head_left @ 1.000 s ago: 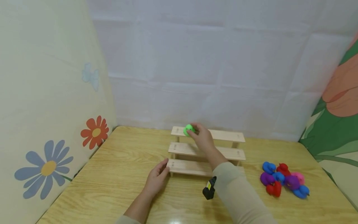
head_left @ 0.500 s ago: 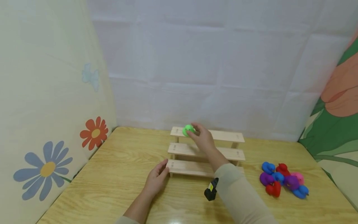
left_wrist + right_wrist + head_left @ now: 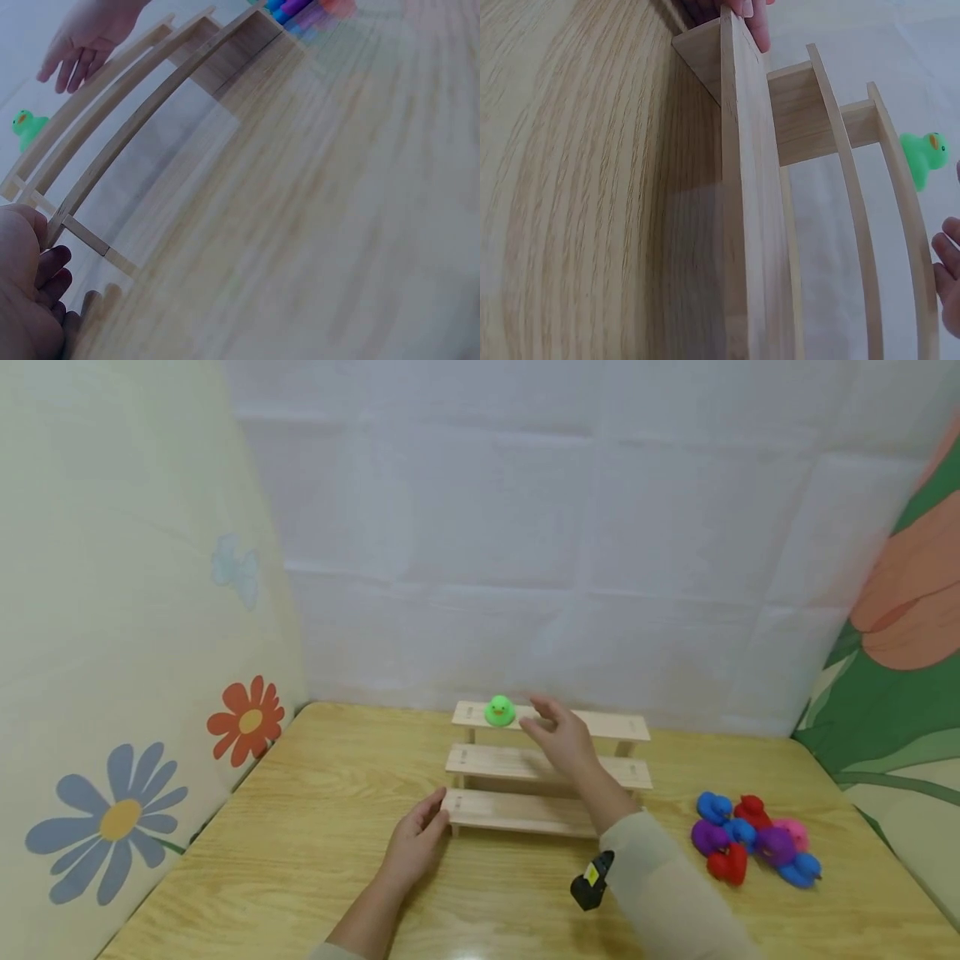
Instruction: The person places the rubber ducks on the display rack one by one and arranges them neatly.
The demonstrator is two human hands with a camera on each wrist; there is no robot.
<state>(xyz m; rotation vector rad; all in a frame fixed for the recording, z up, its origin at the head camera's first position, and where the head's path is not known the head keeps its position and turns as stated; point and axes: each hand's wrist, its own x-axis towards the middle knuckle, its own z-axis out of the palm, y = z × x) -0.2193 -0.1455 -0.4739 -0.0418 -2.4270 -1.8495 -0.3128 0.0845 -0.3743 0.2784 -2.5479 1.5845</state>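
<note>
A green rubber duck [image 3: 499,711] sits upright near the left end of the top step of a three-step wooden display stand [image 3: 517,810], its beak toward me. Just to its right, apart from it, my right hand [image 3: 564,739] hovers over the top step with fingers spread and nothing held. In the right wrist view that hand [image 3: 949,274] shows only partly, below the duck [image 3: 924,156]. My left hand [image 3: 415,839] holds the left end of the lowest step. Seen from the left wrist, its fingers [image 3: 54,274] curl at the stand's end.
To the right of the stand, several rubber ducks in blue, purple and pink [image 3: 791,833] lie clustered with red ones [image 3: 752,811] on the wood-grain table [image 3: 337,760]. A black device [image 3: 592,881] sits at my right cuff. A white cloth [image 3: 450,527] hangs behind the table.
My right hand has let go of the green duck and drawn back to the right. The duck now stands alone on the top step. My left hand stays at the stand.
</note>
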